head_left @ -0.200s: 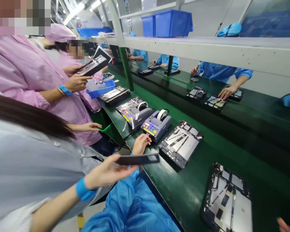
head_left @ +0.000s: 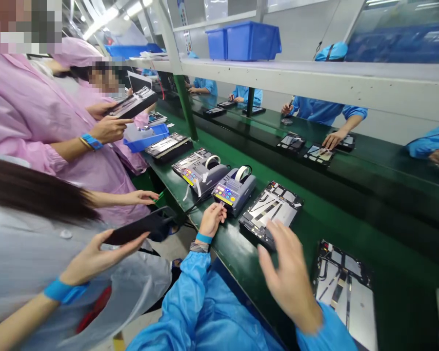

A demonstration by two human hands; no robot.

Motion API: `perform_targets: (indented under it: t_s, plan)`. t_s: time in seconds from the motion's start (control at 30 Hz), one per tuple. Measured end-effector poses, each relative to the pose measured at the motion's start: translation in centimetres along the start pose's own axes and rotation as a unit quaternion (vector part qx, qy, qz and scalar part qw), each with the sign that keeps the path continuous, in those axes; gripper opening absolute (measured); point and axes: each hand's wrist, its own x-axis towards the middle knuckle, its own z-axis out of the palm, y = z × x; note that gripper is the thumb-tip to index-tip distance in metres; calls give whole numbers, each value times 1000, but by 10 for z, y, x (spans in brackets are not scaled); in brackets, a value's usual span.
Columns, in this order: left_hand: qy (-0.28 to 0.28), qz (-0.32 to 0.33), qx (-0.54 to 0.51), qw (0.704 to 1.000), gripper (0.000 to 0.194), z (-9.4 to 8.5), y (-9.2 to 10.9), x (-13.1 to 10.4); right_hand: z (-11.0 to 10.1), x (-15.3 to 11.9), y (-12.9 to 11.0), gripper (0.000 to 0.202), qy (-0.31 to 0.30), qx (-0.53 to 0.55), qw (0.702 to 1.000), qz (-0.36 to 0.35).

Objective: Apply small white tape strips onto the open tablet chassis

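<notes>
My left hand [head_left: 212,219] is at the front of a grey electric tape dispenser [head_left: 236,190], its fingertips pinched on a small pale strip of tape at the outlet. A tape roll [head_left: 242,172] sits on top of the dispenser. My right hand [head_left: 287,268], a little blurred, hangs open over the bench with its fingers apart and nothing in it. Beyond its fingertips lies a stack of opened tablets [head_left: 274,207], silver and black with their inner parts showing. Another opened tablet [head_left: 351,292] lies to the right, partly behind my right forearm.
A second tape dispenser [head_left: 205,175] stands left of the first. Close on my left, a co-worker holds a dark phone [head_left: 142,226] near the bench edge. Another person in pink holds a tablet [head_left: 133,102]. Blue bins [head_left: 252,41] stand on the white shelf [head_left: 307,78] above.
My right hand has come in from the lower right edge over the bench. The co-worker's phone has moved left, away from my left arm. My left hand stays at the dispenser.
</notes>
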Motion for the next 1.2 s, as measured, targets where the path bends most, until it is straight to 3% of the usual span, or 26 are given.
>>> perform_targets:
  t_s: [0.07,0.17,0.3,0.43,0.57,0.67,0.73,0.83,0.93,1.03,1.2]
  plan:
    - [-14,0,-4,1000,50,15,-16,17,47,44,-3,62,-65,-32,996,-52]
    - [-11,5,-13,1000,58,12,-25,25,95,84,3,66,-152,-79,983,-66]
    - [3,7,-23,1000,63,-6,-27,16,111,88,14,70,-152,-105,980,-71]
    - [6,-5,-5,1000,64,-21,-31,-20,110,84,9,71,-126,-105,984,-67]
    - [-40,-26,34,998,61,-15,-30,-72,96,75,-4,59,-99,-63,992,-41]
    - [-95,-38,48,994,60,4,-22,-100,66,49,-7,34,-69,11,997,36]
    - [-148,-38,61,986,57,21,-16,-109,40,25,-6,19,-87,90,986,107]
    - [-232,-27,96,968,54,48,-11,-113,5,-9,-1,16,-120,196,952,202]
    - [-289,-13,127,949,51,72,-12,-115,-15,-34,4,15,-95,212,933,276]
    - [-324,-7,141,936,51,93,-14,-119,-23,-51,7,19,-41,172,942,284]
    - [-349,-65,130,926,49,115,-23,-122,-38,-75,-3,23,87,65,968,226]
